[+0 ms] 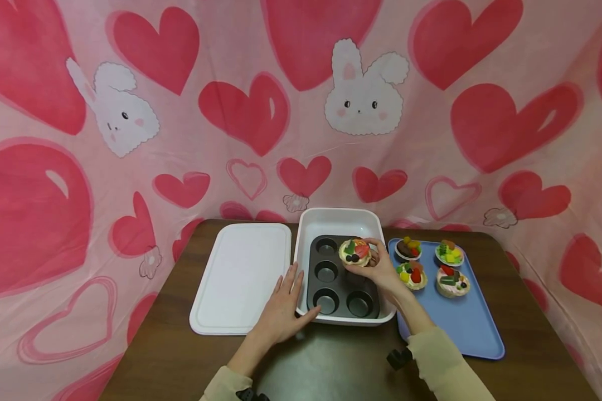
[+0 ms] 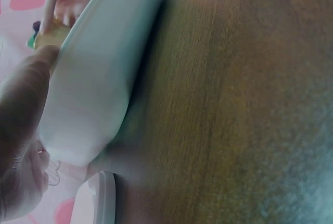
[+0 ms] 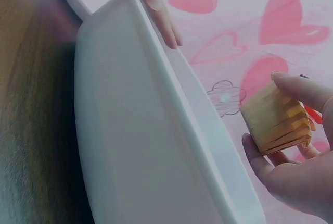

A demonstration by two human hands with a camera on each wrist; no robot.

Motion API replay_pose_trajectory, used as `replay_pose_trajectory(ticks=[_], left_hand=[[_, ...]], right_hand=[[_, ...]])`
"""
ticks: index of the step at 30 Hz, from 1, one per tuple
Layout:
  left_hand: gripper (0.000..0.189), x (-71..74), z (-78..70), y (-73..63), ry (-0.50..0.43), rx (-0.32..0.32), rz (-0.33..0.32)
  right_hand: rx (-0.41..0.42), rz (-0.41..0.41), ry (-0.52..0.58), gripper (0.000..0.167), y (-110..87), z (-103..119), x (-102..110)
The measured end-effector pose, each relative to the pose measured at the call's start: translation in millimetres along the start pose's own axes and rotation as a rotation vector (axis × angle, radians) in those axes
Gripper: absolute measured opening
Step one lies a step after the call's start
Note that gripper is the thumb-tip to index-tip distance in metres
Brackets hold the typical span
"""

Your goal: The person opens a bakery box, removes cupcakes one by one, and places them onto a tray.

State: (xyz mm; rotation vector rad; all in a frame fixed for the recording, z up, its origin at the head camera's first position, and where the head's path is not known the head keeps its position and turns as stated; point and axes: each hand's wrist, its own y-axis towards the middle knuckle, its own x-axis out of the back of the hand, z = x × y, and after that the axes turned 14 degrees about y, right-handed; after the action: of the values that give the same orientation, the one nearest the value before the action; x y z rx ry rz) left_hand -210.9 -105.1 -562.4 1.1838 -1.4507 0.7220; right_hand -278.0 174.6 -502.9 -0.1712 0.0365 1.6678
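My right hand (image 1: 381, 271) pinches a fruit-topped cupcake (image 1: 354, 252) between thumb and fingers, over the upper right part of a dark muffin tin (image 1: 342, 292). Its topping shows a red strawberry slice, green leaf and dark berries; in the right wrist view the cupcake's pale pleated side (image 3: 276, 120) faces the camera. The tin sits inside a white rectangular bin (image 1: 341, 321), and the cups that show hold nothing. My left hand (image 1: 280, 312) lies at the bin's near left corner, fingers extended along the left rim and thumb across the front rim.
On the right a blue tray (image 1: 464, 328) carries several more decorated cupcakes (image 1: 452, 282) toward its far end. A white board (image 1: 243, 278) lies left of the bin on the brown wooden table (image 1: 170, 345). Behind the table hangs a pink cloth (image 1: 301, 133) with hearts and rabbits.
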Motion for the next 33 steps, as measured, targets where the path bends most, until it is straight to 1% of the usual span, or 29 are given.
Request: replay_pose_trajectory(ticks=[7,14,18,21,26,28,33], left_hand=[[0.101,0.4,-0.3,-0.7,0.003,-0.008,-0.011],[0.101,0.0,0.0,-0.4,0.001,-0.011,-0.012],[0.101,-0.2,0.3,0.1,-0.002,-0.012,-0.012],[0.102,-0.1,0.7,0.0,-0.006,-0.013,-0.011],[0.102,-0.8,1.3,-0.7,-0.007,-0.014,-0.011],[0.102,-1.5,1.7,-0.5,-0.007,-0.014,-0.010],[0.102,-3.0,2.2,0.3,-0.005,-0.010,-0.008]], right_hand=[[-0.002,-0.002,0.041,0.085,-16.9,7,11],[-0.029,0.004,0.008,0.090,-33.7,10,27],[-0.004,-0.008,0.021,0.086,-44.7,9,38],[0.035,-0.019,0.046,0.082,-52.8,7,46],[0.072,-0.034,0.051,0.080,-67.3,5,64],[0.064,-0.045,0.051,0.080,-72.7,4,73],[0.017,-0.089,0.054,0.079,-84.2,-1,94]])
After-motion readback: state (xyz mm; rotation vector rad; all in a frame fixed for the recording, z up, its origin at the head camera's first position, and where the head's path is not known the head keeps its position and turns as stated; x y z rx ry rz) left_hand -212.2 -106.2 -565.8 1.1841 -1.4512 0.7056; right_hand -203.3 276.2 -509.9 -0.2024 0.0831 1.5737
